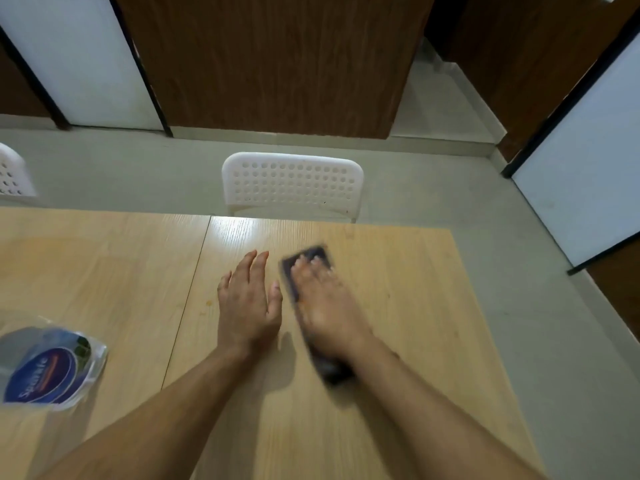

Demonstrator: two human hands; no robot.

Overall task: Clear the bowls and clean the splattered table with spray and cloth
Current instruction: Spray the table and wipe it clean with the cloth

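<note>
A dark folded cloth (pixel 304 292) lies flat on the light wooden table (pixel 415 306), a little right of the table's middle. It is a long narrow strip. Its long axis runs from about 11 o'clock at the far end to about 5 o'clock at the near end, where it reaches under my wrist. The cloth and the hand on it are blurred.

My right hand (pixel 325 306) lies on top of the cloth, palm down, fingers straight and together, pressing it onto the wood. My fingertips point toward 11 o'clock, along the cloth, and stop just short of its far edge.

My left hand (pixel 247 306) rests flat on the table just beside the cloth, at its 9 o'clock side. Its fingers are straight and slightly spread, holding nothing, pointing to 12 o'clock. Its thumb is very near the cloth's left edge; I cannot tell whether they touch.

A few small orange specks (pixel 207 303) mark the wood at 9 o'clock from my left hand, near the seam (pixel 187 296) between two tabletops.

Well apart, at 8 o'clock near the left edge of the view, stands a clear spray bottle (pixel 52 368) with a blue label, seen from above.

At 12 o'clock, beyond the table's far edge, a white perforated chair (pixel 294 183) is tucked in. A second white chair (pixel 12 174) shows partly at 10 o'clock.
</note>
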